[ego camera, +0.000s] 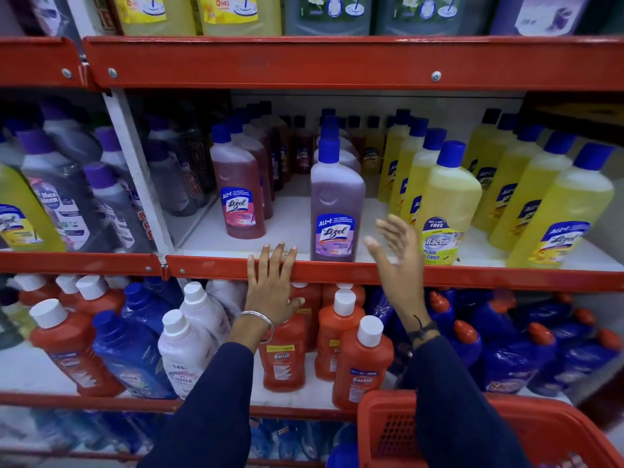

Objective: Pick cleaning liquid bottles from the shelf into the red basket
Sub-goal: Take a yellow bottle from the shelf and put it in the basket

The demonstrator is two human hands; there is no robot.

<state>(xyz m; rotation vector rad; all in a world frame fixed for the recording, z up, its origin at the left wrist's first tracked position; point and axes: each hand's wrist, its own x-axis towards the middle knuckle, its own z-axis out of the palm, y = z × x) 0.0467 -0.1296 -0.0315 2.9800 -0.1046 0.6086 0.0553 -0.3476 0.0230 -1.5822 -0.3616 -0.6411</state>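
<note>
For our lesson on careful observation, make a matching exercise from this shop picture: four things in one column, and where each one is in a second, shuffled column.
Things
1. left hand
2. right hand
3. purple bottle
4. red basket

Places
A. bottom right corner, under the right sleeve
B. flat on the red edge of the middle shelf
C. open in the air between the purple bottle and a yellow bottle
D. upright at the front of the middle shelf

Pairs: 1-B, 2-C, 3-D, 4-A

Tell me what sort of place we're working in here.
Most likely a shop's cleaning-products aisle: red metal shelving stocked with rows of identical Lizol bottles, a "buy 1 get 1 free" Bactin bottle, and a red basket.
</note>
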